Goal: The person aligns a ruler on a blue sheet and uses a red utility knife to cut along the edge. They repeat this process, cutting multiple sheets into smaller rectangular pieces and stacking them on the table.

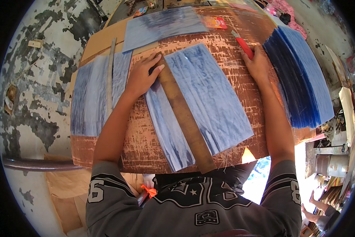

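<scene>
A blue-and-white streaked sheet lies at an angle on the table in front of me. Across it runs a long flat brown strip, like a straightedge, with a narrower part of the sheet showing on its left. My left hand grips the strip's far end, thumb and fingers closed at its top. In my right hand is a red utility knife, its blade pointing away and to the left. That hand rests beside the table's right part, apart from the sheet, near a thick stack of blue sheets.
Another streaked sheet lies at the back, over brown cardboard. Streaked pieces with a thin grey strip lie left. An orange packet sits at the back. The worn brown tabletop ends close to my body. Another person's bare legs show lower right.
</scene>
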